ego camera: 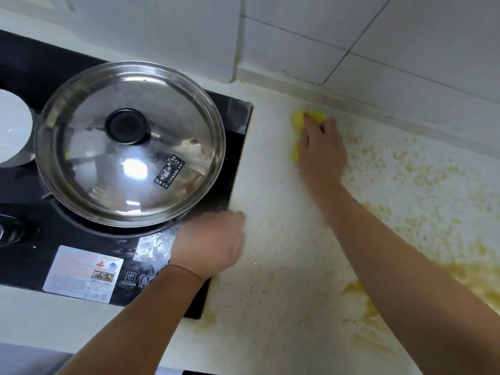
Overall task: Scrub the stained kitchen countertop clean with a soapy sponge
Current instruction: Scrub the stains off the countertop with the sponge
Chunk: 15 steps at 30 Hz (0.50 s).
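Observation:
The pale speckled countertop [270,207] carries yellow stains [422,185] spread over its right half, thickest near the front right. My right hand [322,150] presses a yellow sponge [297,123] onto the counter near the back wall, fingers curled over it; most of the sponge is hidden under the hand. My left hand [211,242] rests at the right front corner of the black stove, where it meets the counter. It is blurred, and its fingers point down out of sight.
A black glass stove [32,250] fills the left side, with a steel-lidded pan [130,142] on it and a white object [13,128] at the far left. White tiled wall [378,50] runs along the back of the counter.

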Motion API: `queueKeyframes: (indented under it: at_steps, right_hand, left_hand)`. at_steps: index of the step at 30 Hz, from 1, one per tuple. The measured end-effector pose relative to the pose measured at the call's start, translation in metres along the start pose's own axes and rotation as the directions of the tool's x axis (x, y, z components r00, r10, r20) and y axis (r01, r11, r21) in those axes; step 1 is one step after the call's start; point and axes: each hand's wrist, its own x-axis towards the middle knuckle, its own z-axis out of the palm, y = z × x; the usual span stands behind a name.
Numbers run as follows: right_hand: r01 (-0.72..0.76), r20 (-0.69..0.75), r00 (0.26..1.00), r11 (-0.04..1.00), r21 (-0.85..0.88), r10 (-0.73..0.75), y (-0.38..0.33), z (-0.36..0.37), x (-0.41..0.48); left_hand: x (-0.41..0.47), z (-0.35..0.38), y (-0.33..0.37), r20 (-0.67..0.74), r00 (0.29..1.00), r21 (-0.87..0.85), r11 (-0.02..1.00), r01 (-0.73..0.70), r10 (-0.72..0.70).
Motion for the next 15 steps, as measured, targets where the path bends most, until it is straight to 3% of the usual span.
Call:
queueKeyframes:
  at_steps: [2, 5, 7, 9, 11, 13, 15]
  right_hand:
    - [0.064, 0.069, 0.996, 0.998, 0.005, -0.064, 0.0, -0.009, -0.048]
    - [0.441, 0.202, 0.874, 0.896, 0.055, -0.443, -0.017, -0.021, -0.105]
    - [0.477, 0.269, 0.833, 0.874, 0.093, -0.483, -0.013, -0.026, -0.083]
    - [0.353, 0.245, 0.903, 0.935, 0.048, -0.353, 0.003, -0.019, -0.04]
    - [0.108, 0.107, 0.989, 0.993, -0.052, -0.102, 0.025, -0.016, -0.001]
    - [-0.136, 0.028, 0.99, 0.99, -0.037, 0.137, 0.037, -0.017, 0.013]
    - [-0.257, 0.062, 0.964, 0.966, -0.039, 0.259, 0.028, -0.014, -0.003]
  left_hand:
    - [0.002, 0.0, -0.001, -0.002, 1.0, -0.001, 1.0, -0.013, 0.013]
    - [0.002, -0.002, -0.001, 0.004, 1.0, -0.001, 1.0, -0.02, 0.02]
    - [0.001, -0.002, 0.0, 0.0, 1.0, -0.003, 1.0, -0.025, 0.025]
    - [0.001, -0.001, -0.001, -0.005, 1.0, -0.003, 1.0, -0.029, 0.029]
    - [0.001, -0.001, 0.0, -0.001, 1.0, 0.002, 1.0, -0.026, 0.026]
    - [0.001, 0.0, 0.0, 0.003, 1.0, 0.009, 1.0, -0.024, 0.024]
    - [0.001, -0.001, 0.001, -0.001, 1.0, 0.019, 0.999, -0.027, 0.027]
